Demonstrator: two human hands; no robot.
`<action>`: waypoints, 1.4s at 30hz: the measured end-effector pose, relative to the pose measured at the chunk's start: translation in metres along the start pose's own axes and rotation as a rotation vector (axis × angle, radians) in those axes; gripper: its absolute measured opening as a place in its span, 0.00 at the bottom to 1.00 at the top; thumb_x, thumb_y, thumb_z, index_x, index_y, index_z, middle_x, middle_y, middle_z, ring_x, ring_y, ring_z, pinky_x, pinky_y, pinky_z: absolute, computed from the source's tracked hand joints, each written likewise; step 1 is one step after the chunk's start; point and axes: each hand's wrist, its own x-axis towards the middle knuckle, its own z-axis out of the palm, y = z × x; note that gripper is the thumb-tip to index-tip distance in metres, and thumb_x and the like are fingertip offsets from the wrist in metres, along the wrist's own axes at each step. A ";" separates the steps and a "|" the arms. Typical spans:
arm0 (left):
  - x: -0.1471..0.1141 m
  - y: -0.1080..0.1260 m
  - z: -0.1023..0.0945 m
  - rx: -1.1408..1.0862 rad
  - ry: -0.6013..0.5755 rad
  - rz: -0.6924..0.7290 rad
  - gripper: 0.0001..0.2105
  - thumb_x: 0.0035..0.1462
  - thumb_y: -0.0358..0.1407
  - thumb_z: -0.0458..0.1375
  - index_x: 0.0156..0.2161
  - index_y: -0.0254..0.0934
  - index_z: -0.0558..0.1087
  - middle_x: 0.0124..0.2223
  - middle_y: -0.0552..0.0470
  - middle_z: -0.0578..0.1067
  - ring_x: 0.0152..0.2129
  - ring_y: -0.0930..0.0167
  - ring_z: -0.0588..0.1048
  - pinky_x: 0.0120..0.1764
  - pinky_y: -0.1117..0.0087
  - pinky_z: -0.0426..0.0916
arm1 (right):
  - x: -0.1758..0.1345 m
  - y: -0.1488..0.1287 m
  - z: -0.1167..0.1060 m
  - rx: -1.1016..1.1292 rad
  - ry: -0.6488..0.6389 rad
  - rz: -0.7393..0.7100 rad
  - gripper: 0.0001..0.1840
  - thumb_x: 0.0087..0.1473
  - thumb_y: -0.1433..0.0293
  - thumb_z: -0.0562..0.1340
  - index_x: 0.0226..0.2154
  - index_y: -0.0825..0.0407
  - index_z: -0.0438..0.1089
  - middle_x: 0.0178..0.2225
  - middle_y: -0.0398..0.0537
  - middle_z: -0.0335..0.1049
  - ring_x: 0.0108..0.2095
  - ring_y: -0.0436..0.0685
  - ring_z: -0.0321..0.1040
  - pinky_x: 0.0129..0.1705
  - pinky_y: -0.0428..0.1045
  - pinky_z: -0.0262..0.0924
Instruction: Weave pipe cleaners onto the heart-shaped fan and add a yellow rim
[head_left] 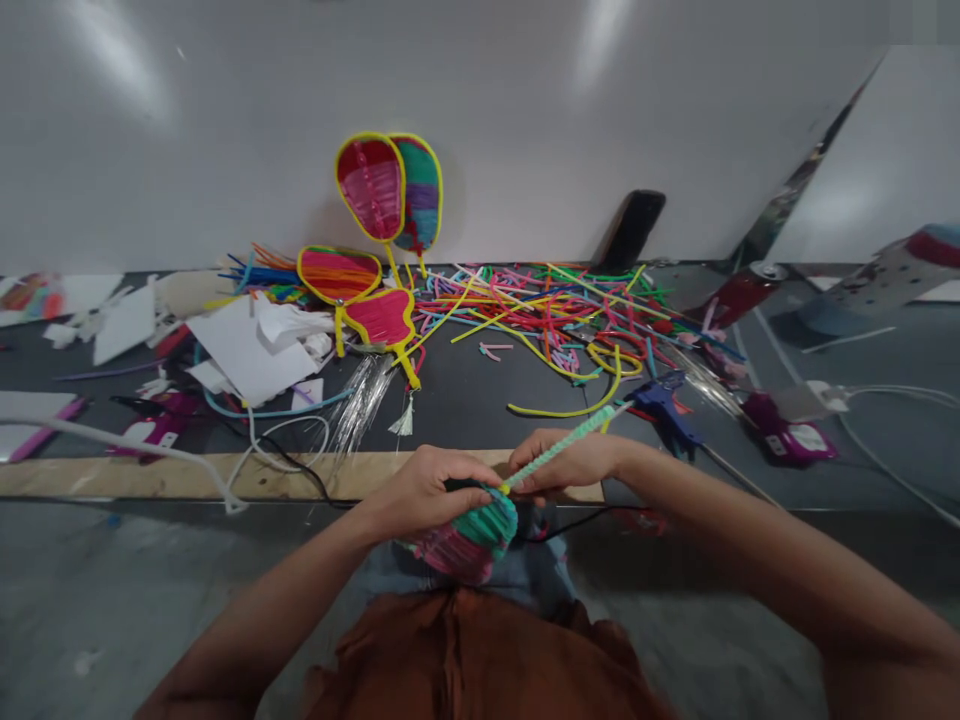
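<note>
Close to my body, above my lap, is a small hand fan made of pipe cleaners in pink and teal. My left hand is closed on its upper edge, thumb and fingers pinching near the base of the handle. A mint-green twisted handle slants up to the right from the fan, with a bit of yellow at the joint. At that joint my right hand is closed, its fingertips pinching the handle's lower end. The right fingertips are partly hidden.
Finished fans with yellow rims lean against the wall. Loose pipe cleaners cover the back of the table. A blue glue gun, a phone and a drink can are right. White papers and cables lie left.
</note>
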 end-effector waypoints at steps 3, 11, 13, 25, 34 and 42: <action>-0.001 -0.006 0.001 0.008 0.016 0.003 0.10 0.56 0.37 0.57 0.41 0.37 0.78 0.38 0.48 0.80 0.34 0.72 0.77 0.38 0.76 0.67 | -0.004 0.006 0.001 -0.057 0.019 -0.021 0.23 0.52 0.53 0.59 0.31 0.58 0.70 0.21 0.40 0.63 0.21 0.45 0.55 0.23 0.42 0.51; 0.002 -0.013 0.002 0.120 0.046 -0.175 0.11 0.53 0.33 0.57 0.42 0.38 0.77 0.39 0.51 0.80 0.35 0.70 0.77 0.38 0.75 0.67 | -0.009 0.001 0.034 -0.487 0.222 -0.108 0.14 0.57 0.66 0.53 0.25 0.55 0.66 0.21 0.39 0.62 0.23 0.47 0.57 0.26 0.42 0.49; 0.004 -0.013 0.003 0.150 -0.013 -0.158 0.12 0.53 0.31 0.56 0.41 0.39 0.77 0.39 0.52 0.80 0.36 0.71 0.77 0.38 0.75 0.66 | -0.011 -0.008 0.042 -0.676 0.273 -0.118 0.12 0.57 0.70 0.54 0.25 0.54 0.67 0.21 0.40 0.63 0.23 0.47 0.57 0.26 0.43 0.47; -0.003 -0.014 0.005 0.016 -0.044 -0.214 0.14 0.53 0.32 0.55 0.45 0.37 0.75 0.44 0.52 0.79 0.41 0.70 0.75 0.45 0.73 0.65 | -0.011 -0.005 0.053 -1.009 0.446 -0.130 0.13 0.59 0.69 0.52 0.31 0.54 0.70 0.32 0.50 0.74 0.34 0.53 0.68 0.36 0.46 0.54; -0.009 -0.023 0.013 -0.131 -0.077 -0.310 0.16 0.48 0.30 0.57 0.44 0.36 0.75 0.41 0.53 0.79 0.38 0.70 0.75 0.43 0.72 0.66 | -0.009 0.010 0.067 -0.758 0.452 -0.056 0.11 0.58 0.71 0.53 0.33 0.52 0.72 0.31 0.46 0.74 0.31 0.51 0.68 0.32 0.43 0.53; -0.010 -0.021 0.018 -0.184 -0.127 -0.355 0.11 0.52 0.37 0.55 0.36 0.34 0.78 0.33 0.53 0.80 0.31 0.71 0.75 0.35 0.75 0.65 | -0.008 0.010 0.074 -0.776 0.401 -0.070 0.11 0.59 0.70 0.53 0.36 0.51 0.71 0.32 0.47 0.75 0.34 0.53 0.69 0.34 0.44 0.54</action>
